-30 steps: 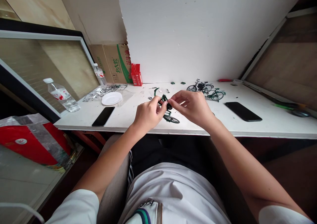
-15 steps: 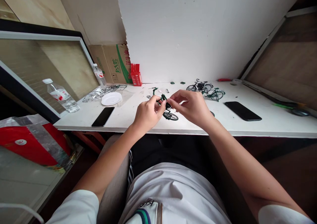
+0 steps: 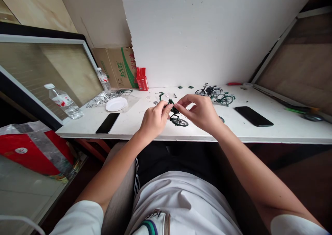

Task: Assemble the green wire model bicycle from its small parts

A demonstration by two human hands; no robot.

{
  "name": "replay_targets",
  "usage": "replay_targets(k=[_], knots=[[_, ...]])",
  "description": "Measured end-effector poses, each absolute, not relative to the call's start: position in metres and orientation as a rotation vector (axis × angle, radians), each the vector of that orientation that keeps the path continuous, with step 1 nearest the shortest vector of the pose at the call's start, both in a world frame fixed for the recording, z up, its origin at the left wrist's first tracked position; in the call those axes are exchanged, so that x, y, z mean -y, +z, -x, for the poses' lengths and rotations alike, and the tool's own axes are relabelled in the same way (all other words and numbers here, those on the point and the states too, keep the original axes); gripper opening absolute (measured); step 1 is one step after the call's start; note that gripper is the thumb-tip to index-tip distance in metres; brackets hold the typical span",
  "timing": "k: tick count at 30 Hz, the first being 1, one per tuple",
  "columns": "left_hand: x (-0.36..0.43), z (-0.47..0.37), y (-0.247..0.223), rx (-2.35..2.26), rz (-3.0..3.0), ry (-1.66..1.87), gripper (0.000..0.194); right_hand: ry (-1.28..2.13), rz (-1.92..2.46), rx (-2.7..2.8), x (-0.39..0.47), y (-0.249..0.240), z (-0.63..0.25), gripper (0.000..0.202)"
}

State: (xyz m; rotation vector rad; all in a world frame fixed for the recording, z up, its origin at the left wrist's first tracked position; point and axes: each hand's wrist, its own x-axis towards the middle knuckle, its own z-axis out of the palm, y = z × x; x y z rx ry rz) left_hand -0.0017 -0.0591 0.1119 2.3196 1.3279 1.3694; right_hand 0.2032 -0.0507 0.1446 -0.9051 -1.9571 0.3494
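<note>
Between my two hands is a small dark green model bicycle (image 3: 178, 121), its spoked wheel low and toward me, its handlebar end up at the far left. My left hand (image 3: 155, 119) is closed on its frame. The thumb and forefinger of my right hand (image 3: 201, 109) pinch at the upper part of the bicycle, close to my left fingertips; what exactly they grip there is hidden. Behind my right hand stand a dark model bicycle (image 3: 208, 89) and a green model bicycle (image 3: 225, 99). Part of a small wheel (image 3: 221, 119) shows beside my right wrist.
On the left of the white table (image 3: 135, 127) are a phone (image 3: 108, 123), a white plate (image 3: 116, 104), thin sprue frames (image 3: 110, 96) and a water bottle (image 3: 64, 101). A red box (image 3: 141, 79) stands at the back. Another phone (image 3: 253, 116) lies at right.
The bicycle's lower wheel has shifted slightly to the right. Both hands stay almost in place, with small finger movements at the bicycle.
</note>
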Motion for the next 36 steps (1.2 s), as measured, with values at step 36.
replay_targets(k=[36], knots=[[0.058,0.005,0.115,-1.215,-2.261,1.246,0.046,0.64,0.822,1.79,0.016,0.119,-0.205,0.045]])
